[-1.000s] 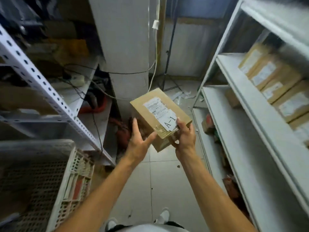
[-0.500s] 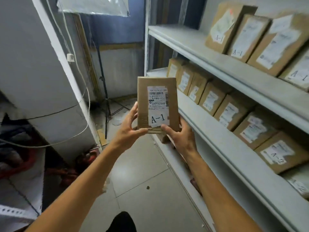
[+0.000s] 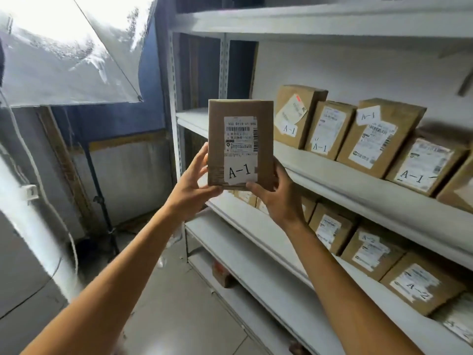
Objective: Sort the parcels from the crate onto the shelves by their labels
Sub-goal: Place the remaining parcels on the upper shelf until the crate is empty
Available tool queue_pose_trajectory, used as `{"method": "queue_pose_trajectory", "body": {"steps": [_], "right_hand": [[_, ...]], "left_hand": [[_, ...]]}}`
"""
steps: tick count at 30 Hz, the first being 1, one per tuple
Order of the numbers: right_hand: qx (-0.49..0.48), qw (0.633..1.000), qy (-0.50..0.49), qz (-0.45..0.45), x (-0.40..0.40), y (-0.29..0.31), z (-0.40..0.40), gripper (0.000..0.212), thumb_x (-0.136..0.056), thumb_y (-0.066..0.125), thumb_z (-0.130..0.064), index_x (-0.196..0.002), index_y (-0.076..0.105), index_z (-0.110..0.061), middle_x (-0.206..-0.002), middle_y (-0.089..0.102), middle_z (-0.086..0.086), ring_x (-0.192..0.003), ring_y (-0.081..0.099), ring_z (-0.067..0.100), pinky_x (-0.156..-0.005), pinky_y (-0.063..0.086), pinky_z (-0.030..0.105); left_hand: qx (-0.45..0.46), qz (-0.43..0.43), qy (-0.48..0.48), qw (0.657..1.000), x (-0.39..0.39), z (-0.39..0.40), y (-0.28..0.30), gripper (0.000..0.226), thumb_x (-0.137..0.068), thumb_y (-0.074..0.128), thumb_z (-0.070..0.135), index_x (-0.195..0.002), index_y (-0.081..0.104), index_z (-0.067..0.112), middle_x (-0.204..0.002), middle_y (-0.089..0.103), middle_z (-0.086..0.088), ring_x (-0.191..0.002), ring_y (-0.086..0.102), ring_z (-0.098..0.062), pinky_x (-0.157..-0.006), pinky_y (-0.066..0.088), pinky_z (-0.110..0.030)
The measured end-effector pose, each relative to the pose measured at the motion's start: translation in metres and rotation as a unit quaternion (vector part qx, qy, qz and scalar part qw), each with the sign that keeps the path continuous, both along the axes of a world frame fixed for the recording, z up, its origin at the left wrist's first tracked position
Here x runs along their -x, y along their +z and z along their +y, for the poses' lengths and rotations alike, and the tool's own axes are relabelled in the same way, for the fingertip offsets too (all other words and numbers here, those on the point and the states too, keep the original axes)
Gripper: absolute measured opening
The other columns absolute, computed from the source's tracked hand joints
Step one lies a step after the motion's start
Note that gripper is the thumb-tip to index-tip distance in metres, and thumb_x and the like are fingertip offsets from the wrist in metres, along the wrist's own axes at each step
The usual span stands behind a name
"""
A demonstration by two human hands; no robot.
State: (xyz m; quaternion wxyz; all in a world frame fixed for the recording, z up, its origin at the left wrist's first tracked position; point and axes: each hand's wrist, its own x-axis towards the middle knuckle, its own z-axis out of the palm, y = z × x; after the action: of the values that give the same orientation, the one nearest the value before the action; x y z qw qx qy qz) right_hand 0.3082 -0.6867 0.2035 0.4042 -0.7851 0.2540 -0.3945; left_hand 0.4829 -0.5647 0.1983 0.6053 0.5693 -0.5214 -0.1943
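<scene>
I hold a brown cardboard parcel upright in front of me, its white label reading A-1. My left hand grips its lower left edge and my right hand grips its lower right corner. The parcel is level with the left end of the white shelf, where a row of boxes labelled A-1 stands. On the shelf below stand parcels marked A-2. The crate is out of view.
A grey upright post marks the shelf unit's left end. A light stand and a bright reflector are at the left. A small box lies on the bottom shelf. Tiled floor lies beneath my arms.
My view turned from the crate and floor up to the right shelves. Both hands turned the parcel upright and raised it to the level of the A-1 shelf.
</scene>
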Motion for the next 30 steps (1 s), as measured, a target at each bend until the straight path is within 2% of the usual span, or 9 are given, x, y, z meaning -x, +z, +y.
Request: {"method": "queue_pose_trajectory", "body": {"steps": [4,7,9,13,17,19,22,27,30], "right_hand": [[0.013,0.999,-0.053,-0.006,-0.037,0.023,-0.023,0.06,-0.084,0.077,-0.037,-0.137,0.047,-0.033,-0.128,0.064,-0.011,-0.107,0.064,0.007,-0.09,0.056,0.021],[0.029,0.995,-0.091,0.005,-0.062,0.035,-0.042,0.065,-0.086,0.075,-0.037,-0.143,0.045,-0.025,-0.131,0.064,-0.007,-0.109,0.058,0.004,-0.077,0.045,-0.002],[0.032,0.993,-0.11,0.013,-0.079,0.038,-0.056,0.068,-0.087,0.074,-0.036,-0.145,0.041,-0.023,-0.135,0.061,-0.004,-0.11,0.053,0.002,-0.072,0.039,-0.006],[0.04,0.989,-0.142,0.024,-0.118,0.038,-0.09,0.081,-0.087,0.075,-0.03,-0.153,0.029,-0.021,-0.147,0.052,0.001,-0.13,0.051,0.015,-0.094,0.039,0.015],[0.043,0.985,-0.164,0.037,-0.163,0.029,-0.138,0.091,-0.086,0.076,-0.03,-0.157,0.019,-0.023,-0.151,0.046,0.002,-0.136,0.047,0.019,-0.11,0.038,0.027],[0.041,0.983,-0.174,0.032,-0.184,0.022,-0.166,0.096,-0.085,0.077,-0.03,-0.158,0.015,-0.026,-0.153,0.044,0.002,-0.137,0.046,0.019,-0.113,0.041,0.04],[0.027,0.98,-0.188,0.052,-0.207,0.014,-0.199,0.096,-0.088,0.074,-0.028,-0.158,0.009,-0.03,-0.154,0.041,0.002,-0.138,0.043,0.018,-0.111,0.042,0.039],[0.066,0.968,-0.219,0.104,-0.232,0.007,-0.238,0.09,-0.095,0.066,-0.025,-0.159,0.002,-0.027,-0.156,0.032,0.008,-0.138,0.038,0.023,-0.105,0.038,0.032],[0.159,0.937,-0.281,0.132,-0.243,0.008,-0.246,0.091,-0.093,0.067,-0.016,-0.159,0.004,-0.02,-0.154,0.033,0.012,-0.136,0.041,0.027,-0.101,0.043,0.03]], "left_hand": [[0.0,-0.026,-0.037,0.999,-0.048,-0.036,0.027,0.103,-0.072,0.08,0.029,-0.155,0.02,0.038,-0.152,0.043,0.008,-0.144,0.036,-0.018,-0.106,0.043,-0.043],[-0.002,-0.025,-0.044,0.999,-0.079,-0.065,0.04,0.1,-0.08,0.079,0.01,-0.155,0.019,0.037,-0.143,0.047,0.009,-0.14,0.039,-0.018,-0.102,0.047,-0.04],[-0.006,-0.026,-0.046,0.999,-0.096,-0.084,0.043,0.098,-0.082,0.077,0.009,-0.155,0.019,0.04,-0.146,0.045,0.005,-0.14,0.04,-0.019,-0.104,0.048,-0.047],[-0.004,-0.04,-0.069,0.997,-0.135,-0.126,0.04,0.103,-0.074,0.077,0.029,-0.152,0.015,0.05,-0.154,0.04,0.001,-0.141,0.041,-0.024,-0.101,0.045,-0.065],[0.004,-0.056,-0.053,0.997,-0.17,-0.183,0.034,0.094,-0.088,0.068,0.009,-0.155,0.012,0.044,-0.154,0.037,0.005,-0.14,0.04,-0.019,-0.101,0.047,-0.055],[0.013,-0.081,-0.026,0.996,-0.185,-0.212,0.033,0.089,-0.09,0.065,0.002,-0.155,0.015,0.038,-0.149,0.04,0.007,-0.136,0.043,-0.014,-0.103,0.047,-0.041],[0.003,-0.112,0.011,0.994,-0.205,-0.252,0.026,0.088,-0.088,0.067,0.001,-0.151,0.019,0.04,-0.143,0.048,0.006,-0.125,0.048,-0.008,-0.091,0.05,-0.016],[0.003,-0.156,0.047,0.987,-0.235,-0.31,0.009,0.081,-0.088,0.068,0.007,-0.148,0.025,0.04,-0.132,0.056,0.012,-0.111,0.055,-0.005,-0.087,0.053,-0.024],[0.001,-0.178,0.078,0.981,-0.241,-0.336,0.005,0.074,-0.086,0.071,0.009,-0.144,0.032,0.031,-0.131,0.054,0.001,-0.109,0.055,-0.011,-0.091,0.054,-0.033]]}}
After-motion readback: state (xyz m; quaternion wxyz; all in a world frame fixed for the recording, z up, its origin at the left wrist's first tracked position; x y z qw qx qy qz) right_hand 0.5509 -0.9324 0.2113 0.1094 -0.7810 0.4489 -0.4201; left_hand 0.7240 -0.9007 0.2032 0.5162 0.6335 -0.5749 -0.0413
